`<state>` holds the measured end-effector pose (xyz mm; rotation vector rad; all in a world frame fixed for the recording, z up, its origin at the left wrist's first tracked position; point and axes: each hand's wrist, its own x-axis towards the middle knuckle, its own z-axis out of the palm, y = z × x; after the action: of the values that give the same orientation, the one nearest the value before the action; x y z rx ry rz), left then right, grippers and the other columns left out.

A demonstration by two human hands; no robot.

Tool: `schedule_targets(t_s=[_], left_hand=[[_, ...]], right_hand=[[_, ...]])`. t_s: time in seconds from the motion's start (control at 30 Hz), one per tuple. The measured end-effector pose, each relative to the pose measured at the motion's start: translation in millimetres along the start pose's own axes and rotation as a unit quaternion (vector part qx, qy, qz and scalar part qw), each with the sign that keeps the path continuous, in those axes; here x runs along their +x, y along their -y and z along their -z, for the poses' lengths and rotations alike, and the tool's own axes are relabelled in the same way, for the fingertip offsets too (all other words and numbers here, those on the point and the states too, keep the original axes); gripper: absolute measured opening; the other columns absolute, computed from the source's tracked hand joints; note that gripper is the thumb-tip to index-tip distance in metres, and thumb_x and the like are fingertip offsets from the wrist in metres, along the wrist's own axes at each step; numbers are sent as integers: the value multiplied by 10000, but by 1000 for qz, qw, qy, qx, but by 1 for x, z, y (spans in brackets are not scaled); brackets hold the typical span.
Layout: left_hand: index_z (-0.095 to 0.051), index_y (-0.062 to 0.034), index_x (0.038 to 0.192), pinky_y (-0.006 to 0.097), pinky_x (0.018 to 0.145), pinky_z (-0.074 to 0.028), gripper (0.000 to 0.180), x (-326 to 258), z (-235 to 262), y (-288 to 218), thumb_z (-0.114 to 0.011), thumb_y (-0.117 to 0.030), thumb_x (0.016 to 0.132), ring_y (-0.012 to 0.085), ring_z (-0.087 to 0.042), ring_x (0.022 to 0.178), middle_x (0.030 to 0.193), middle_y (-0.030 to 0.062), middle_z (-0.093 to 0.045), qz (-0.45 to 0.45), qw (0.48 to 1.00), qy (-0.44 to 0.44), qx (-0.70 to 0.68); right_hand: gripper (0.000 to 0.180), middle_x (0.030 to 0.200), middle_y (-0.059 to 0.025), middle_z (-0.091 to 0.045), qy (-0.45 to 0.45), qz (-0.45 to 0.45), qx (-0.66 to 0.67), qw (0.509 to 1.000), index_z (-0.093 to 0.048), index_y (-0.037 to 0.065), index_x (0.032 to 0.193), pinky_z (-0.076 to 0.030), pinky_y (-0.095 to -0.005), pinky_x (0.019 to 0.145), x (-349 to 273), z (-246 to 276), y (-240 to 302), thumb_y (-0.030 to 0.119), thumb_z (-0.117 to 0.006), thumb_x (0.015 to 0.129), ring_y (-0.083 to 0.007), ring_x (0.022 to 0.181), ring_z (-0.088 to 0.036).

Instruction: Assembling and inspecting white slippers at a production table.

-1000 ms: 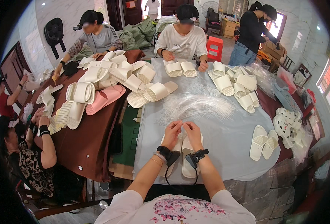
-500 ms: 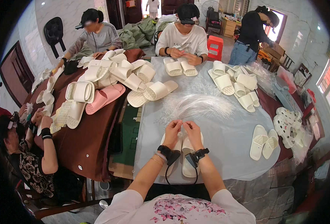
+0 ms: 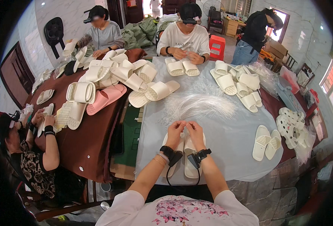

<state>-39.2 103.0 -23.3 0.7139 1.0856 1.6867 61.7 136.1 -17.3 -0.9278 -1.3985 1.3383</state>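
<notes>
A: Where is the slipper pair [image 3: 190, 172]?
B: On the counter [image 3: 230, 150], wearer's side of the strand bundle [image 3: 204, 107]; partly hidden beneath the left hand [image 3: 174, 133] and right hand [image 3: 195, 134].
A: Their grip?
B: Fingers curled, tips close together; whether anything is pinched cannot be discerned.

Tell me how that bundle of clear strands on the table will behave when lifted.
The bundle of clear strands will probably feel light, since each strand looks very thin. It seems bendy yet perhaps springy: many strands lie in one smooth curve. Some would likely slip loose, as the ends splay out and no tie is visible.
</notes>
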Motion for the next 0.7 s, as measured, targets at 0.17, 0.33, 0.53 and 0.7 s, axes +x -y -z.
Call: schedule_targets(t_s=[0.17,0.33,0.53,0.7], left_hand=[[-580,-42,866,185,574,-352,164,2,6,5,-596,-205,846,55,-413,618,683,-43,-485,7,987,-80,-138],[-569,-45,880,191,574,-353,166,2,7,4,-584,-209,855,54,-417,626,704,-41,-482,13,993,-46,-105],[-562,-45,894,197,587,-363,169,3,7,4,-587,-208,853,53,-421,635,717,-38,-488,13,997,-26,-75],[-563,-51,890,195,586,-363,154,2,8,4,-588,-198,852,54,-429,635,722,-34,-499,11,989,-60,-138]], right_hand=[[166,735,22,-554,13,9,-41,999,-599,0,891,-367,-188,572,0,-3,0,155,-568,841,-45,656,-464],[168,739,16,-561,5,8,-78,997,-603,-2,886,-375,-195,579,2,-2,-2,155,-572,836,-50,653,-465],[171,744,8,-568,-17,4,-40,999,-598,-4,895,-392,-203,596,3,0,-4,152,-577,829,-56,661,-478],[171,750,5,-568,12,3,-66,998,-596,-4,891,-397,-204,606,2,-3,-4,155,-581,828,-59,675,-484]])
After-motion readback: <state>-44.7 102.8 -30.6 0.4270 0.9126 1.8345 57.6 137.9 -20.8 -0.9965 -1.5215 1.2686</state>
